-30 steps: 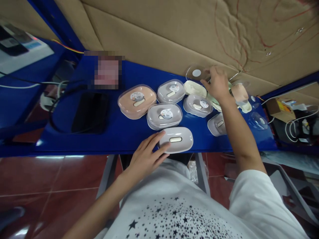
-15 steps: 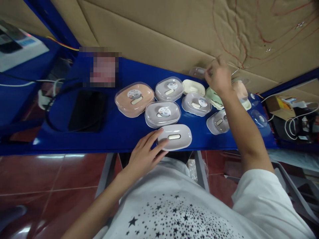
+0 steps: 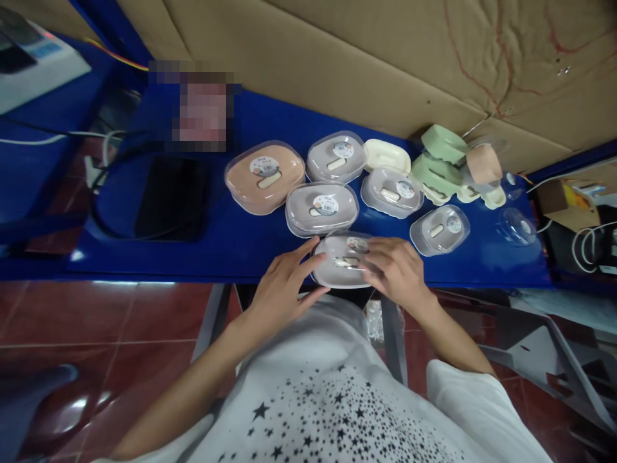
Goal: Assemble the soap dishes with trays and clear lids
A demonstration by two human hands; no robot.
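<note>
A grey soap box [image 3: 340, 265] lies at the near edge of the blue table [image 3: 231, 244], now with a clear lid [image 3: 348, 246] on top of it. My left hand [image 3: 282, 289] rests against its left end, fingers stretched out and touching it. On its right side, my right hand [image 3: 395, 270] lies over the clear lid with fingers curled on it. Behind it stand a peach lidded box [image 3: 264, 177] and several grey lidded boxes [image 3: 322, 208].
A cream box [image 3: 386, 155], green and peach box parts [image 3: 441, 161] and loose clear lids [image 3: 517, 225] sit at the back right. A black tablet [image 3: 168, 199] with cables lies left. Cardboard [image 3: 337, 58] stands behind the table. Red tiled floor lies below.
My right hand came back from the far right pile with a clear lid and set it on the grey box near me. My left hand stayed at the box.
</note>
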